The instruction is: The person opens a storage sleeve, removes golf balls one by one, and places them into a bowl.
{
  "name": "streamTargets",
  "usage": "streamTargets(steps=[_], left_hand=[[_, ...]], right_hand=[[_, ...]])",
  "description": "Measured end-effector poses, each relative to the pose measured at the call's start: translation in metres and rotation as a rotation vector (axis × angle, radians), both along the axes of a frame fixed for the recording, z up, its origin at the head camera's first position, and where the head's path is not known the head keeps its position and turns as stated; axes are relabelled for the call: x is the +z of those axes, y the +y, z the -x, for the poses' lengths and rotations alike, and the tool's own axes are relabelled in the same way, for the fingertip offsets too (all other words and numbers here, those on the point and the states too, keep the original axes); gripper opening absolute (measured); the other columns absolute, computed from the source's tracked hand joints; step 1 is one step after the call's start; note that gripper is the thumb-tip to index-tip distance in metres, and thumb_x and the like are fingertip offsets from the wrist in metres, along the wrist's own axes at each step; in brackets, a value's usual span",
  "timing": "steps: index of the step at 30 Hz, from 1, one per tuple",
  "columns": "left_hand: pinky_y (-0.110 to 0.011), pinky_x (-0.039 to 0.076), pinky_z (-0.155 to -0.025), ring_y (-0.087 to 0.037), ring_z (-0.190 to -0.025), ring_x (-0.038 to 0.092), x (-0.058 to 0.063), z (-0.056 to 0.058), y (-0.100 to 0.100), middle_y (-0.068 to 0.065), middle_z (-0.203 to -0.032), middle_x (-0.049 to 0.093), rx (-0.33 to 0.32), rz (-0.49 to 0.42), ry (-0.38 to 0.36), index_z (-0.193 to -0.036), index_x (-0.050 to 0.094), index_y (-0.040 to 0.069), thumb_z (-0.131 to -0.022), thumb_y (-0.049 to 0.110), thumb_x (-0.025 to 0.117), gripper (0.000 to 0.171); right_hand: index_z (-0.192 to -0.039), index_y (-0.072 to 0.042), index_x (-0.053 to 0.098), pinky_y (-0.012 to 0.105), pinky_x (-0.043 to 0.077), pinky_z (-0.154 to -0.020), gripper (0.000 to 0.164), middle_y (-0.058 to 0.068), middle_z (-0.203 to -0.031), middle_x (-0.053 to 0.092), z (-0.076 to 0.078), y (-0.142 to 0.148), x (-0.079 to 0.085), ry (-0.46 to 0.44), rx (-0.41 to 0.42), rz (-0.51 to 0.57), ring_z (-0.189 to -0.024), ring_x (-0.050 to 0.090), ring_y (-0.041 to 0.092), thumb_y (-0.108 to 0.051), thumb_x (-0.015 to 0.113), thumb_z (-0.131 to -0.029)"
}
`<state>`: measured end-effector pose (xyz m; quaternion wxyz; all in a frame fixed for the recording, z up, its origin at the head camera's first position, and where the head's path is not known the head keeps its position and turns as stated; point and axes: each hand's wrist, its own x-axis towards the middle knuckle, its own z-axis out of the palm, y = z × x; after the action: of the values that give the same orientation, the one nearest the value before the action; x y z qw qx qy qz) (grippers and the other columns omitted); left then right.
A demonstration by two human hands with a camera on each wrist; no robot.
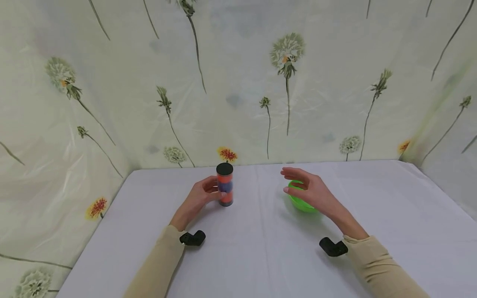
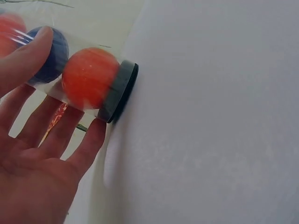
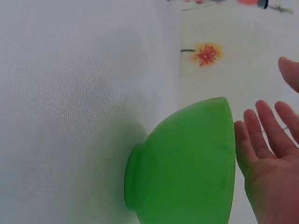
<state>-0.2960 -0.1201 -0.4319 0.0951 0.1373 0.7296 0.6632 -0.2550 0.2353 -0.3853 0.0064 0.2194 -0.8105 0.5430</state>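
Note:
My left hand (image 1: 203, 192) grips a clear tube (image 1: 225, 186) with dark end caps, thumb on the near side and fingers behind. Orange-red balls and a blue ball (image 2: 51, 56) are stacked inside. The tube stands upright; whether its dark bottom cap (image 2: 119, 92) touches the table I cannot tell. To the right, a green bowl (image 3: 187, 163) sits upright on the table. Over its rim hovers my right hand (image 1: 307, 186), thumb apart from the extended fingers (image 3: 268, 128), holding nothing. That hand hides part of the bowl in the head view.
A white cloth covers the table (image 1: 261, 256). Behind it and along the sides hangs a pale curtain (image 1: 238, 74) printed with dandelions. A small black device (image 1: 193, 238) is worn at the left wrist, and another black device (image 1: 333, 247) at the right.

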Motion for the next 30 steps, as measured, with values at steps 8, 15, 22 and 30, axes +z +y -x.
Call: streamTargets(steps=[8,15,22,30], left_hand=[[-0.046,0.042,-0.100,-0.025,-0.121,0.056,0.003,0.000,-0.001,-0.005,-0.128,0.062,0.019,0.056,0.011,-0.128,0.063,0.016,-0.081,0.011,0.080,0.050],[-0.045,0.044,-0.096,-0.026,-0.117,0.056,0.012,-0.003,-0.002,-0.005,-0.123,0.064,0.017,0.111,0.053,-0.124,0.066,0.016,-0.080,0.013,0.081,0.047],[-0.043,0.046,-0.092,-0.026,-0.112,0.057,0.022,-0.007,0.001,-0.006,-0.122,0.064,0.000,0.169,0.089,-0.126,0.065,0.014,-0.081,0.018,0.081,0.048],[-0.041,0.049,-0.088,-0.025,-0.105,0.059,0.032,-0.012,0.004,-0.004,-0.117,0.065,-0.037,0.201,0.121,-0.122,0.066,0.016,-0.080,0.018,0.081,0.044]], right_hand=[[-0.143,-0.013,0.050,0.036,0.043,-0.102,0.055,0.008,-0.140,0.053,0.000,-0.003,0.000,-0.007,-0.006,-0.020,-0.126,0.051,0.022,-0.021,0.071,-0.093],[-0.143,-0.014,0.050,0.034,0.043,-0.102,0.056,0.007,-0.141,0.052,-0.001,-0.005,-0.001,-0.021,0.000,-0.016,-0.126,0.051,0.023,-0.022,0.071,-0.092],[-0.142,-0.014,0.051,0.023,0.045,-0.097,0.054,0.010,-0.140,0.053,-0.003,-0.010,-0.001,-0.017,0.003,0.000,-0.125,0.052,0.024,-0.022,0.071,-0.092],[-0.141,-0.014,0.052,0.022,0.047,-0.093,0.053,0.011,-0.139,0.054,-0.005,-0.015,0.000,-0.020,-0.015,-0.012,-0.124,0.054,0.025,-0.025,0.071,-0.092]])
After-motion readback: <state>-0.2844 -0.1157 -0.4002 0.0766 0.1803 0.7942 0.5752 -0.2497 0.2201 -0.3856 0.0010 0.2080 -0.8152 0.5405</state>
